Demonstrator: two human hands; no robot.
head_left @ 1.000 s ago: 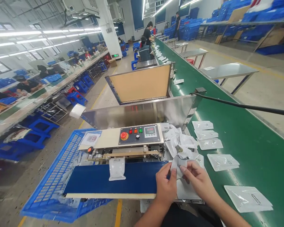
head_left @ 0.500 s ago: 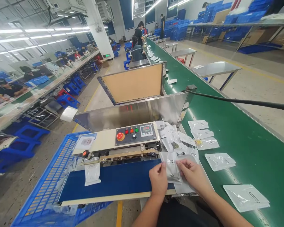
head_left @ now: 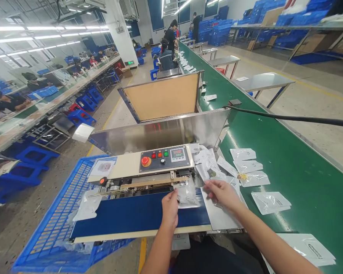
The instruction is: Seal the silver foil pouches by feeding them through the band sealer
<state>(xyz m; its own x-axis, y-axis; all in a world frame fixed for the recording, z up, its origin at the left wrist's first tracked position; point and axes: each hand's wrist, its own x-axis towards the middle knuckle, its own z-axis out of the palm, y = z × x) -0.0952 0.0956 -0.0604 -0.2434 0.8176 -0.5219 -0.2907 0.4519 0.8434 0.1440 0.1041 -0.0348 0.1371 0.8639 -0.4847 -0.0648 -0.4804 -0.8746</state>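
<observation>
With my left hand (head_left: 170, 211) I pinched the white pouch (head_left: 188, 195) at its nine-o'clock edge, over the blue belt (head_left: 134, 217); my right hand (head_left: 224, 196), at the pouch's three o'clock, was half-open, seemingly empty.

A factory is shown by the long green belt (head_left: 286, 161) at right, the machine with buttons (head_left: 125, 166) in the middle and the people (head_left: 11, 103) at upper left.

Near the far right corner of the blue flat belt (head_left: 125, 217), your white rectangular pouch (head_left: 188, 195) looks like thin, glossy plastic. The belt is smooth and rather matt. Behind, you have a long silvery panel (head_left: 157, 131) of shiny metal. Your wide green conveyor (head_left: 303, 182) looks smooth, slightly glossy.
</observation>
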